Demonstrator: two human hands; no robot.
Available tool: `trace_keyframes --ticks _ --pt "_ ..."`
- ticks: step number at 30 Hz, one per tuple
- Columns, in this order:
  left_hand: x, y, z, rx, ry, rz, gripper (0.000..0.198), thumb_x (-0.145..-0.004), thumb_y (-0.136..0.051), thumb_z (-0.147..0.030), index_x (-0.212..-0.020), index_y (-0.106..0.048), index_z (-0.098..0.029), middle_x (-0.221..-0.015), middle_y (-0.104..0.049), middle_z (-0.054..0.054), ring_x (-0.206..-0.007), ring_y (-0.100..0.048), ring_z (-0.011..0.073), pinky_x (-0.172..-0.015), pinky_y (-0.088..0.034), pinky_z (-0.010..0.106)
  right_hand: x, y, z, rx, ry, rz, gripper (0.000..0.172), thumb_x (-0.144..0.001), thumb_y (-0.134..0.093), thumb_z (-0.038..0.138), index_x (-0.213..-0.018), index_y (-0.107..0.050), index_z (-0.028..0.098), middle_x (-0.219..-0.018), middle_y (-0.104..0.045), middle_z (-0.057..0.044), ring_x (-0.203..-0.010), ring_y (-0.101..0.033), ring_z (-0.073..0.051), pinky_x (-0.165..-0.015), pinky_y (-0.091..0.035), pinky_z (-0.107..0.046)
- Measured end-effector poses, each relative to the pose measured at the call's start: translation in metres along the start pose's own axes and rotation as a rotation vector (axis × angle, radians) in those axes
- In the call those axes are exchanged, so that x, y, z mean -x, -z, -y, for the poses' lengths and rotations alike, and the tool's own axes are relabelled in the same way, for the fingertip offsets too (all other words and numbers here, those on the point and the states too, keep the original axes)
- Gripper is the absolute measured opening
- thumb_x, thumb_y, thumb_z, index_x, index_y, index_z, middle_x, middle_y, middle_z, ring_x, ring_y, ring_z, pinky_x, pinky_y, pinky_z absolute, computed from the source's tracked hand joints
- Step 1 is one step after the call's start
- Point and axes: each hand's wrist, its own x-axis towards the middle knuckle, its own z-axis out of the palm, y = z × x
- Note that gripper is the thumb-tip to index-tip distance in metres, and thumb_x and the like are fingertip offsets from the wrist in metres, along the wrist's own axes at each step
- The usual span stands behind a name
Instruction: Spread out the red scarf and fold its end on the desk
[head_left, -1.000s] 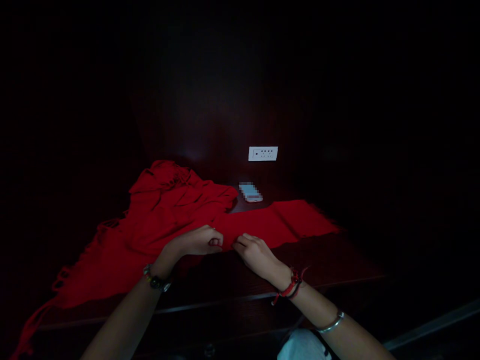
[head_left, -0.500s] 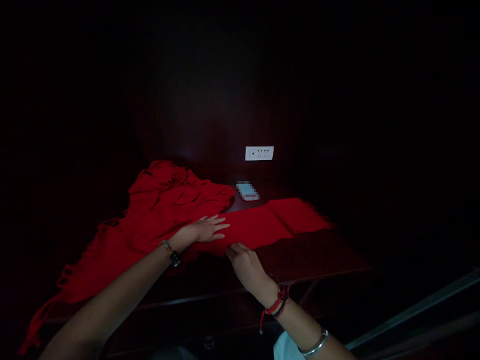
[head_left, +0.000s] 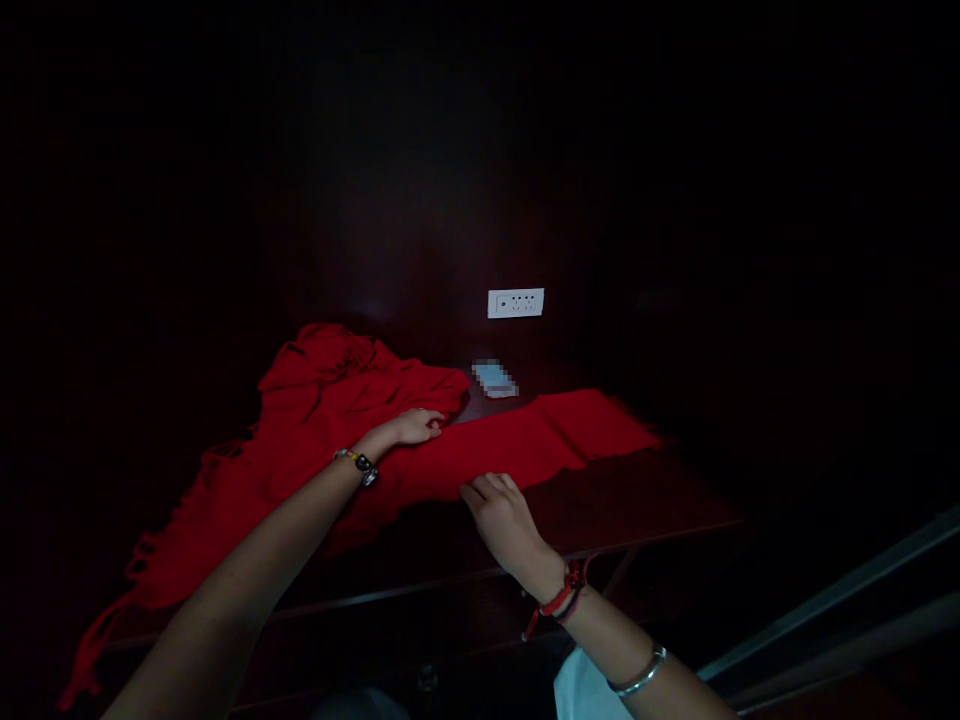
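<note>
A red fringed scarf lies over a dark wooden desk top, bunched in a heap on the left and stretched out as a flat folded strip to the right. My left hand is at the far edge of the strip, beside the heap, with its fingers curled closed on the cloth. At the strip's near edge, my right hand has its fingers bent together and pinches the scarf's border. Long fringe trails off the scarf at the lower left.
A pale, pixelated flat object lies behind the strip. A white socket plate is set in the dark back panel above it. The desk's front edge runs just below my right hand. A pale rail slants at the lower right.
My left hand has gone from lying flat with fingers spread on the scarf to closed at its far edge. My right hand has shifted slightly right and up along the near edge.
</note>
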Motion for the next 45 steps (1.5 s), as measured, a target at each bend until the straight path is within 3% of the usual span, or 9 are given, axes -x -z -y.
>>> trace_keyframes --ticks 5,8,12,16,25,32,36,40,45 --pt "-0.017 0.010 -0.001 0.186 0.001 0.121 0.018 -0.055 -0.062 -0.031 -0.065 -0.061 -0.017 -0.053 -0.054 -0.004 -0.047 -0.044 0.0091 -0.046 -0.033 0.018 -0.003 0.017 -0.017 -0.028 -0.043 -0.068 0.023 -0.083 -0.043 0.012 -0.099 -0.059 0.017 -0.080 -0.059 -0.006 -0.075 -0.052 -0.016 -0.067 -0.042 -0.026" --pt "-0.021 0.015 -0.005 0.299 -0.005 0.157 0.024 -0.050 -0.066 -0.037 -0.051 -0.053 -0.017 -0.044 -0.045 -0.006 -0.041 -0.037 0.0074 -0.042 -0.028 0.019 -0.007 0.029 -0.028 -0.117 -0.047 -0.105 0.024 -0.084 -0.041 0.012 -0.100 -0.059 0.016 -0.082 -0.059 -0.007 -0.075 -0.054 -0.015 -0.067 -0.043 -0.024" --pt "-0.021 0.023 -0.015 0.461 -0.023 0.066 0.034 -0.064 -0.054 -0.051 -0.064 -0.054 -0.016 -0.059 -0.053 -0.003 -0.050 -0.043 0.0088 -0.048 -0.033 0.020 -0.008 0.039 -0.042 -0.284 -0.050 -0.210 0.025 -0.082 -0.041 0.009 -0.098 -0.059 0.015 -0.085 -0.060 -0.007 -0.075 -0.056 -0.014 -0.069 -0.045 -0.024" --pt "-0.030 0.032 -0.031 0.666 0.014 -0.126 0.032 -0.061 -0.060 -0.045 -0.072 -0.054 -0.015 -0.066 -0.054 -0.002 -0.056 -0.046 0.0095 -0.053 -0.036 0.020 -0.008 0.042 -0.055 -0.386 -0.060 -0.361 0.024 -0.081 -0.042 0.009 -0.097 -0.059 0.014 -0.087 -0.061 -0.008 -0.077 -0.057 -0.015 -0.071 -0.046 -0.025" --pt "-0.099 0.052 -0.100 0.731 -0.044 -0.303 0.019 -0.067 -0.059 -0.031 -0.073 -0.058 -0.013 -0.065 -0.057 0.000 -0.060 -0.049 0.0111 -0.059 -0.039 0.024 -0.009 0.063 -0.104 -0.297 -0.103 -0.484 0.025 -0.080 -0.041 0.008 -0.095 -0.058 0.015 -0.088 -0.060 -0.007 -0.082 -0.056 -0.016 -0.074 -0.045 -0.027" --pt "-0.166 0.058 -0.168 0.679 -0.114 -0.334 0.013 -0.066 -0.060 -0.023 -0.070 -0.062 -0.011 -0.066 -0.058 0.002 -0.063 -0.050 0.0130 -0.064 -0.040 0.027 0.004 0.095 -0.170 -0.096 -0.151 -0.405 0.028 -0.083 -0.036 0.009 -0.101 -0.056 0.017 -0.093 -0.057 -0.007 -0.079 -0.056 -0.014 -0.070 -0.044 -0.023" --pt "-0.198 0.055 -0.196 0.672 -0.162 -0.311 0.012 -0.064 -0.059 -0.017 -0.073 -0.063 -0.012 -0.070 -0.061 0.003 -0.068 -0.052 0.0136 -0.070 -0.040 0.028 0.012 0.105 -0.200 -0.005 -0.228 -0.383 0.028 -0.083 -0.035 0.008 -0.100 -0.056 0.017 -0.095 -0.056 -0.007 -0.077 -0.056 -0.013 -0.067 -0.043 -0.021" --pt "-0.220 0.039 -0.207 0.676 -0.163 -0.273 0.014 -0.062 -0.059 -0.014 -0.075 -0.064 -0.012 -0.076 -0.063 0.004 -0.073 -0.054 0.0149 -0.073 -0.041 0.029 0.020 0.097 -0.222 -0.071 -0.282 -0.418 0.025 -0.083 -0.035 0.008 -0.095 -0.056 0.016 -0.090 -0.056 -0.006 -0.070 -0.055 -0.012 -0.063 -0.043 -0.021" --pt "-0.234 0.017 -0.208 0.690 -0.126 -0.212 0.019 -0.061 -0.061 -0.012 -0.081 -0.064 -0.012 -0.083 -0.064 0.006 -0.079 -0.055 0.0168 -0.077 -0.041 0.030 0.031 0.079 -0.231 -0.077 -0.370 -0.414 0.024 -0.082 -0.036 0.008 -0.091 -0.057 0.016 -0.089 -0.057 -0.006 -0.076 -0.055 -0.014 -0.068 -0.042 -0.022"
